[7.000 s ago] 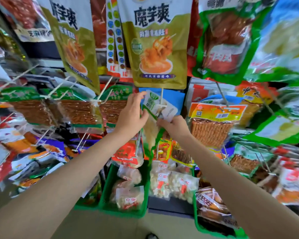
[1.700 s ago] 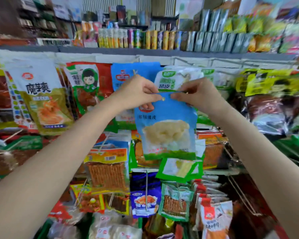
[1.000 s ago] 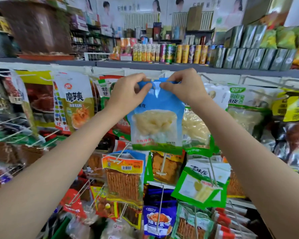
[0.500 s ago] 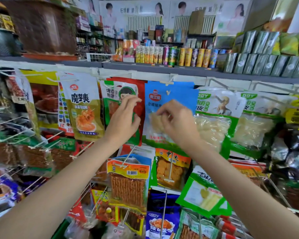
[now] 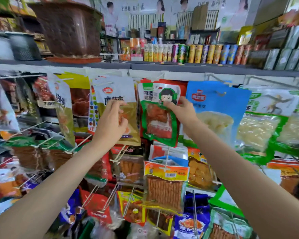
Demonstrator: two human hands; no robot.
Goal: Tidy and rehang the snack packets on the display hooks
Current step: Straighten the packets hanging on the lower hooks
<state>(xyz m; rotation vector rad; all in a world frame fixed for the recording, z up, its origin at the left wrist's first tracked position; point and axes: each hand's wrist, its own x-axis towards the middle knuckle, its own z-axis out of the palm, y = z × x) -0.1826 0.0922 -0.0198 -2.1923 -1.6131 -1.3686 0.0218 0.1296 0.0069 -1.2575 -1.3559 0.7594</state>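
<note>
- Crowded shop display of snack packets on wire hooks, seen head-on, with a long shelf (image 5: 179,67) running across above the top row.
- Nearest, toward 6 o'clock: lower hooks loaded with overlapping packets, among them an orange-labelled packet of brown sticks (image 5: 164,187), hanging somewhat askew.
- Further in, left hand (image 5: 110,123) raised before the gold-and-white packet (image 5: 117,90), fingers loosely curled; impossible to tell whether gripping it or only brushing its face.
- Right hand (image 5: 183,111) at 3 o'clock of the left one, pinching the upper right edge of the red-and-green packet (image 5: 158,121), thumb on the cartoon face printed there.
- Just changed: blue packet (image 5: 219,104), held up in both hands a second ago, now let go and hanging by itself from the top row, at 3 o'clock of the red-and-green packet; both hands shifted leftward off it.
- Meaning for the task, as a judgement: blue packet rehung and done with; red-and-green packet next in line for straightening, since tilted slightly, with its lower corner swung toward 5 o'clock.
- Still untidy by the look of it: several packets at 9 o'clock twisted edge-on.
- Farthest, at 12 o'clock: row of snack cans (image 5: 188,53) standing on the shelf, posters on the wall behind.
</note>
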